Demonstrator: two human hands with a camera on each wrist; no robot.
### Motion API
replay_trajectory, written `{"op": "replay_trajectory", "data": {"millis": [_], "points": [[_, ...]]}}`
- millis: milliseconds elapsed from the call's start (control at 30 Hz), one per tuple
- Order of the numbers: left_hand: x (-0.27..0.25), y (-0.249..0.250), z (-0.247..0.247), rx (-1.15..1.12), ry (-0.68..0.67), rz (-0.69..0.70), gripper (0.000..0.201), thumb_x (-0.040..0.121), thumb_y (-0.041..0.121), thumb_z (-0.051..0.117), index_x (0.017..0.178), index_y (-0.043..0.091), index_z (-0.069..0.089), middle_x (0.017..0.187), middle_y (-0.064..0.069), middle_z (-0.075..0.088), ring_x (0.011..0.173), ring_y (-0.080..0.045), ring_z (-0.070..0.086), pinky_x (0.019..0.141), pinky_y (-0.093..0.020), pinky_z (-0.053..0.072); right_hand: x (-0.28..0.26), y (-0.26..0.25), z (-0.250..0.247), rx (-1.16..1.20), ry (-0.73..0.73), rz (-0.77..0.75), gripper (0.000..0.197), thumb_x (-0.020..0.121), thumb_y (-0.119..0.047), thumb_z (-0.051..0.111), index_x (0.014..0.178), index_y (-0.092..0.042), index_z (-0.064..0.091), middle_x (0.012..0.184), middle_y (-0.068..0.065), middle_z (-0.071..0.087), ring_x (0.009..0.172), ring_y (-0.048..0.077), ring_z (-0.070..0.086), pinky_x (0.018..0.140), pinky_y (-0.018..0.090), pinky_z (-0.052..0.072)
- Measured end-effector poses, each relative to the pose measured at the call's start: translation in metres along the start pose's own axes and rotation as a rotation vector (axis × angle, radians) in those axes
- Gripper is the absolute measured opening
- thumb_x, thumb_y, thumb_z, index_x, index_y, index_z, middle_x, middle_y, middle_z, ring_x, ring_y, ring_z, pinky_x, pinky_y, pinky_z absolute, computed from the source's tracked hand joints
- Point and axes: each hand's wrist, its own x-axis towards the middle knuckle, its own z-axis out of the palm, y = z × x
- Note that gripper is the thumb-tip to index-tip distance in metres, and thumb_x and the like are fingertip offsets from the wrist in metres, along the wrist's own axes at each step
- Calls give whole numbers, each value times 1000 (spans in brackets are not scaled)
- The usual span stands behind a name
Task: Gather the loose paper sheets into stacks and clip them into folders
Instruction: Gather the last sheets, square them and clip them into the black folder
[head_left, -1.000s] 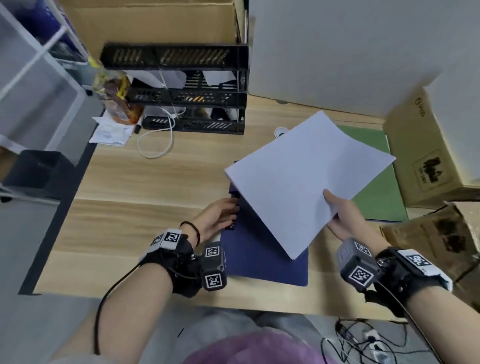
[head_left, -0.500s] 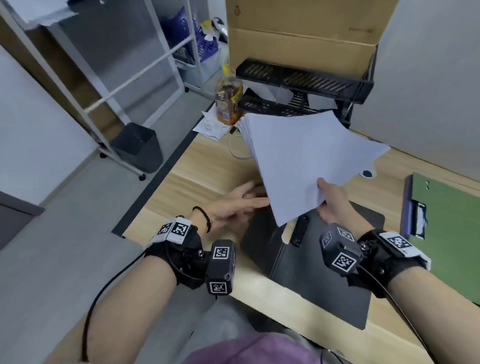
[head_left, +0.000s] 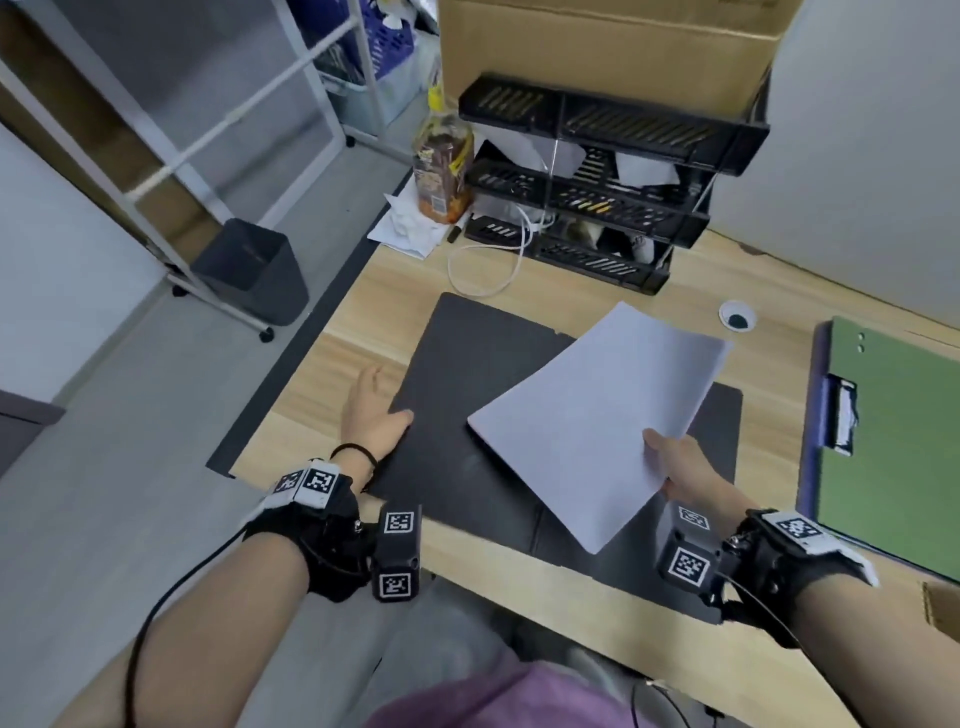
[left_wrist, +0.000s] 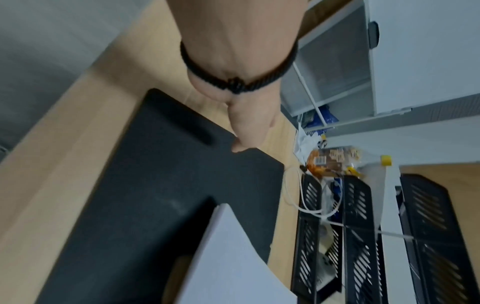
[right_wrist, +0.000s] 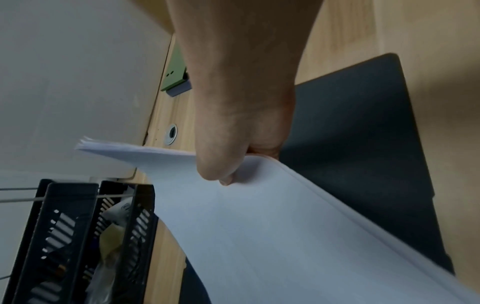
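Note:
A dark folder (head_left: 467, 374) lies opened flat on the wooden desk, its two halves spread left and right. My left hand (head_left: 371, 410) rests at the left cover's outer edge with the thumb (left_wrist: 246, 127) on the cover; the fingers lie relaxed toward the desk. My right hand (head_left: 675, 467) pinches a stack of white paper sheets (head_left: 597, 415) by its near edge, thumb on top, and holds it tilted just above the folder's middle. In the right wrist view the paper stack (right_wrist: 259, 226) bends down from the right hand (right_wrist: 233, 133) over the folder (right_wrist: 363, 133).
A green folder (head_left: 893, 441) with a clip lies at the right. A black tiered tray rack (head_left: 597, 182), a bottle (head_left: 441, 166), crumpled tissue and a white cable (head_left: 488, 265) stand at the back, under a cardboard box (head_left: 597, 47). A cable hole (head_left: 736, 316) is behind the paper.
The folder's cover has swung open to the left and now lies flat under my left hand. My right hand has lowered the paper stack over the open folder.

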Motion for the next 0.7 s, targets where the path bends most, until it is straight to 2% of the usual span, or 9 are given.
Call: {"op": "replay_trajectory", "data": {"millis": [67,133,233,333,367,467,500,600,700], "points": [[-1,15,19,43,-63,75,70,73,11,67,138,21,42,141,-3,45,132,-22,43,108,-37,38,7,8,-16,-3,22,17,36,101,-9,41,134,3,44,88,8,61,57,19,63,33,15,40],[-9,35,44,90,-170,156,58,80,8,64,135,21,47,141,-3,45,132,-20,42,104,-25,33,9,14,-31,-4,45,40,40,100,-10,42,138,3,42,95,7,63,72,21,62,44,22,48],[-17,55,88,196,-361,190,52,89,11,58,140,19,45,151,-2,34,140,-18,29,105,-23,25,10,23,-58,-32,92,63,39,99,-8,43,135,7,42,89,11,61,69,24,59,39,19,46],[-19,49,118,267,-451,158,46,96,23,50,141,19,43,157,-6,22,148,-23,7,116,-33,11,8,34,-86,-28,97,97,39,100,-7,44,136,7,42,87,8,62,71,23,62,55,30,50],[-18,44,123,298,-465,157,44,98,26,45,142,19,42,159,-5,17,148,-25,0,117,-37,7,4,36,-92,-34,84,110,36,100,-8,44,134,6,44,86,7,62,68,22,64,55,30,50],[-12,31,125,394,-510,183,45,101,24,38,146,21,34,161,0,4,147,-24,-12,119,-46,3,-8,40,-107,-30,-16,130,17,103,-11,42,115,0,48,79,8,58,43,5,63,37,14,42],[-10,28,121,413,-514,187,47,100,22,38,147,20,31,161,2,2,147,-24,-14,119,-48,2,-9,42,-110,-41,-56,131,19,103,-13,42,115,0,49,82,8,61,46,3,64,40,13,44],[-3,22,111,389,-457,156,49,100,21,40,148,19,30,161,3,3,147,-21,-12,119,-48,1,2,47,-113,-86,-112,123,34,102,-15,45,131,0,50,104,11,70,83,23,71,69,33,56],[-4,26,111,357,-356,106,44,99,26,41,143,17,40,160,1,11,148,-21,-5,118,-44,6,8,46,-107,-136,-171,73,34,101,-16,47,132,-3,52,111,12,70,94,28,70,81,41,54]]}}
